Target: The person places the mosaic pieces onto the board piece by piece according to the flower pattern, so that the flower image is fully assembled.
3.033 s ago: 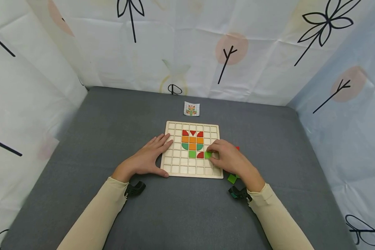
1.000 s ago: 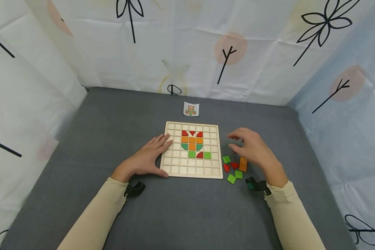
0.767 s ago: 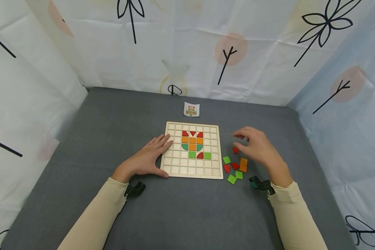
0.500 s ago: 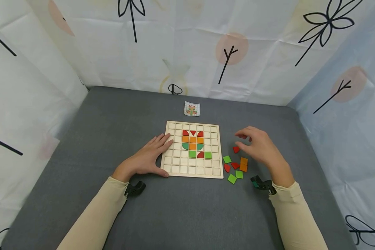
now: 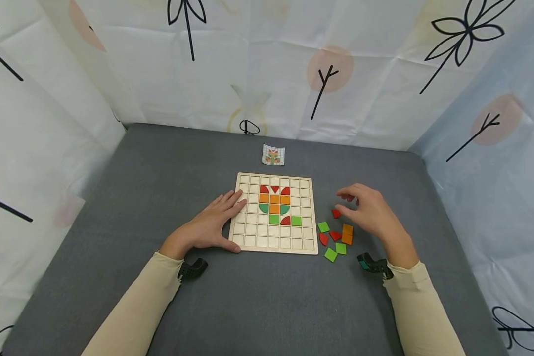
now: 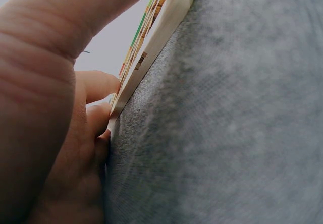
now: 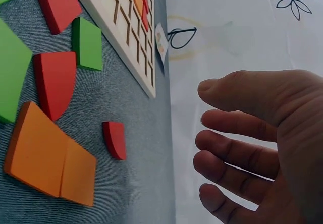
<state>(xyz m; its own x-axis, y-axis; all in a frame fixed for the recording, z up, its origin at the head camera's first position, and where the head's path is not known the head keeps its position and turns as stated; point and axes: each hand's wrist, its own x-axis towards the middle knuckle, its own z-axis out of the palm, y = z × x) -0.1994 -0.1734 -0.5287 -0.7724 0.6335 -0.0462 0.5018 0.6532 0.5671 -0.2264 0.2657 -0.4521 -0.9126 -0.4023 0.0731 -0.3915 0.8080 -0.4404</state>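
A wooden grid board (image 5: pixel 250 229) lies on the grey table. Red, orange and green tiles form a pattern in its upper middle, and below it a red quarter-round tile (image 5: pixel 285 221) sits between two green squares. My left hand (image 5: pixel 209 225) rests against the board's left edge, fingers spread onto the rim and thumb at the near corner. Right of the board hovers my right hand (image 5: pixel 369 210), fingers loosely bent and apart, with nothing between them in the right wrist view. Closest to it is a loose red quarter-round tile (image 7: pixel 115 141) on the cloth.
Loose tiles lie beside the board's right edge: green squares (image 5: pixel 330 254), red quarter-rounds (image 5: pixel 323 240) and two orange squares (image 5: pixel 347 234) side by side. A small pattern card (image 5: pixel 273 155) lies beyond the board. Patterned white curtains (image 5: pixel 374 94) hang behind the table.
My right hand has let go of the right-hand green square on the board and moved right, above the loose tiles. It has barely shifted over the last half second. My left hand stays put.
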